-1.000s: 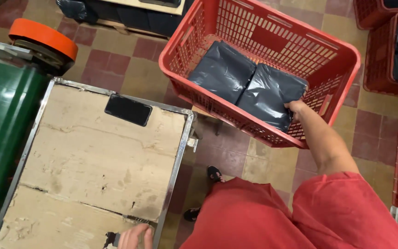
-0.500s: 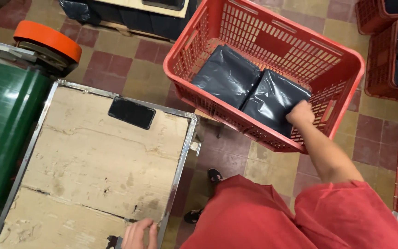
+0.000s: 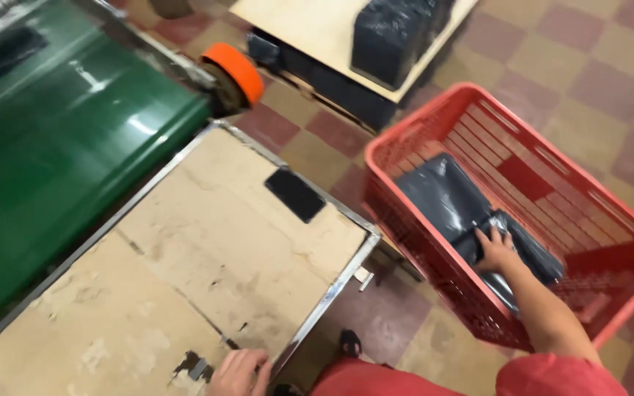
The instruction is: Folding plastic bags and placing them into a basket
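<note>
In the red crate (image 3: 610, 220), right hand (image 3: 497, 253) grips parcel (image 3: 511, 246)

Packages in crate: two dark grey plastic bags (image 3: 449, 198) lying flat in red crate (image 3: 596, 220), side by side.
Package on board: black wrapped block (image 3: 390, 29), top of view.
Phone screen: black rectangle (image 3: 295, 194) on table.

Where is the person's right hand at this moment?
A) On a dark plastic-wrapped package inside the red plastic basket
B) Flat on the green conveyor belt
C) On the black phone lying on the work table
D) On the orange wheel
A: the right hand grips a dark plastic-wrapped package inside the red plastic basket.
</note>
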